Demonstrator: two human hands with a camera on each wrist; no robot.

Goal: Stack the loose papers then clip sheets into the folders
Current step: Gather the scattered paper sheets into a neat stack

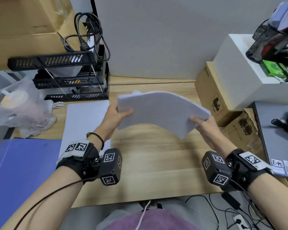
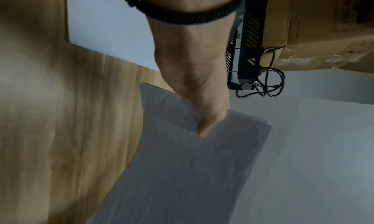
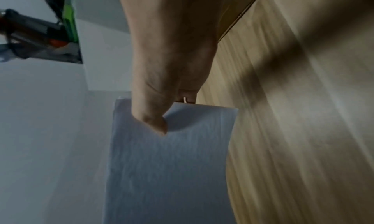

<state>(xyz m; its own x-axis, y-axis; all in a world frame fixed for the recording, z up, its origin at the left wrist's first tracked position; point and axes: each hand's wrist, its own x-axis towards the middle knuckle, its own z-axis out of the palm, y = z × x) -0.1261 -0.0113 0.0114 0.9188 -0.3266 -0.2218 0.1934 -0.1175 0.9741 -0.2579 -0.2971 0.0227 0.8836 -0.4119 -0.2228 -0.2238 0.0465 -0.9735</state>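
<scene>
A thick stack of white paper [image 1: 158, 112] hangs above the wooden desk [image 1: 150, 163], bowed upward in the middle. My left hand [image 1: 121, 112] pinches its left end, thumb on top, and my right hand [image 1: 198, 122] pinches its right end the same way. The left wrist view has the thumb [image 2: 204, 125] pressed on the stack [image 2: 182, 171]; the right wrist view shows my right thumb [image 3: 153, 120] on the sheets [image 3: 170, 171]. More white sheets [image 1: 85, 120] lie flat on the desk at left. A blue folder [image 1: 22, 173] lies at the near left.
A black tiered paper tray [image 1: 70, 77] with a coiled cable [image 1: 90, 34] stands at the back left beside a plastic bag [image 1: 20, 105]. Cardboard boxes [image 1: 213, 97], a white box [image 1: 249, 67] and a grey laptop [image 1: 279, 136] crowd the right side.
</scene>
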